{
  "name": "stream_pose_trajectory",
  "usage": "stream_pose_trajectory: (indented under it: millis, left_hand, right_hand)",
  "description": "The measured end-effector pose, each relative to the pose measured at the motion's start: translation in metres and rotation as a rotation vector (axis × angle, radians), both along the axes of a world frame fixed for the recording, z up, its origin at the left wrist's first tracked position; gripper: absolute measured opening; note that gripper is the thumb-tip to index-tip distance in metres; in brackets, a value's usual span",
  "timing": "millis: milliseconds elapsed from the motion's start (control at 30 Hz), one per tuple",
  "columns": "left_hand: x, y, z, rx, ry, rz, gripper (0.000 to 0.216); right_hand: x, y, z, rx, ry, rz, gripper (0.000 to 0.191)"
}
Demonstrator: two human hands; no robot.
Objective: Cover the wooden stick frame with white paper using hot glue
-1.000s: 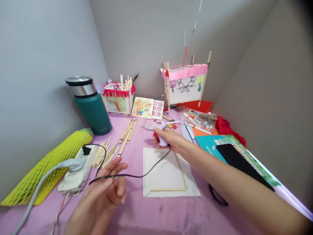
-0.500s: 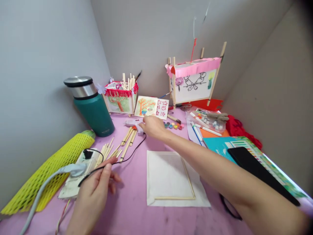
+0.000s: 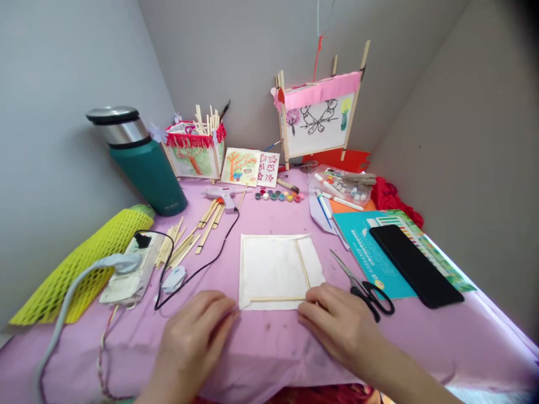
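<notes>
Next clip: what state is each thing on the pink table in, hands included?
Left hand, open, fingertips at near left corner of sheet.
Right hand, open, fingertips at near right corner of frame.
Sheet, flat, stick frame lying on it.
Glue gun, lying down, unheld, plugged into power strip.
Scissors, shut, flat.
Flask, upright, lid on.
Phone, screen dark.

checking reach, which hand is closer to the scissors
Right. The right hand rests just left of the scissors, near their handles; the left hand is on the far side of the paper panel, well away.
</notes>
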State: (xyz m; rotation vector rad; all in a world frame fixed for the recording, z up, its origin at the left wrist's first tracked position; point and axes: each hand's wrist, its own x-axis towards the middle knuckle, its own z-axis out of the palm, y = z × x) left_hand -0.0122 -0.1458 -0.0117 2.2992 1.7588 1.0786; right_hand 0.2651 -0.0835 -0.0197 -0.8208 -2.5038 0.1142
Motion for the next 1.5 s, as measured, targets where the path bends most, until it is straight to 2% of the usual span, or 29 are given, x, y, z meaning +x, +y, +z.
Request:
stream_pose_trajectory:
  millis: [133, 233, 367, 767, 967, 1167, 1500]
  left_hand:
    - [0.016, -0.002, -0.016, 0.099, 0.246, -0.003, 0.013]
    - [0.015, 0.0, -0.016, 0.118, 0.344, -0.018, 0.013]
    - [0.012, 0.004, -0.011, 0.125, 0.409, -0.103, 0.014]
    - [0.014, 0.009, -0.013, 0.091, 0.225, -0.083, 0.009]
    - [0.003, 0.007, -0.012, 0.082, 0.279, -0.106, 0.009]
    - [0.001, 0.01, -0.008, 0.097, 0.43, -0.183, 0.013]
    - [0.011, 0.012, -0.012, 0.088, 0.219, -0.056, 0.008]
  right_hand:
    - [-0.013, -0.008, -0.006, 0.084, -0.059, 0.023, 0.022]
    - [-0.023, -0.003, 0.001, 0.113, -0.089, 0.068, 0.022]
    - [-0.03, 0.001, 0.004, 0.125, -0.119, 0.128, 0.019]
    - [-0.052, 0.003, 0.006, 0.158, -0.143, 0.125, 0.012]
    - [-0.056, 0.006, 0.001, 0.161, -0.067, 0.027, 0.013]
    - [-0.057, 0.001, 0.004, 0.132, -0.098, 0.11, 0.011]
    - [-0.071, 0.001, 0.007, 0.181, -0.134, 0.11, 0.013]
